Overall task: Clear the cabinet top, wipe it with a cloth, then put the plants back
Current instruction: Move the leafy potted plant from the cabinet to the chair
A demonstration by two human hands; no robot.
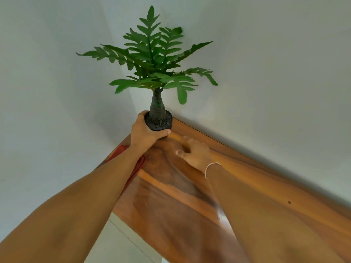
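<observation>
The wooden cabinet top (190, 202) runs from the near foreground back into the corner of two pale walls (275, 73), and it serves here as the landmark. At its far corner end stands the plant (152, 59), a spread of lobed green leaves on a swollen, ribbed trunk rooted in a small dark speckled pot (161, 123); whether the pot base touches the cabinet top or hangs just above it cannot be told, since your fingers hide it. Your left hand (145, 132) is wrapped around the pot, thumb across its near face and fingers curled behind its left side, clamped firmly. Your right hand (193, 151), blurred with motion, hovers just above the cabinet top near the pot, fingers loosely curled and holding nothing visible; a thin bracelet (210, 168) circles its wrist. A red cloth (133, 164) lies at the left edge of the cabinet top, mostly hidden under your left forearm. With the cloth out and the rest of the cabinet top bare, the step in hand is probably either lifting the plant away or setting it back; the frame does not settle which. The next move calls for keeping the pot upright, as the foliage makes it top-heavy, and for keeping the leaves off the walls.
</observation>
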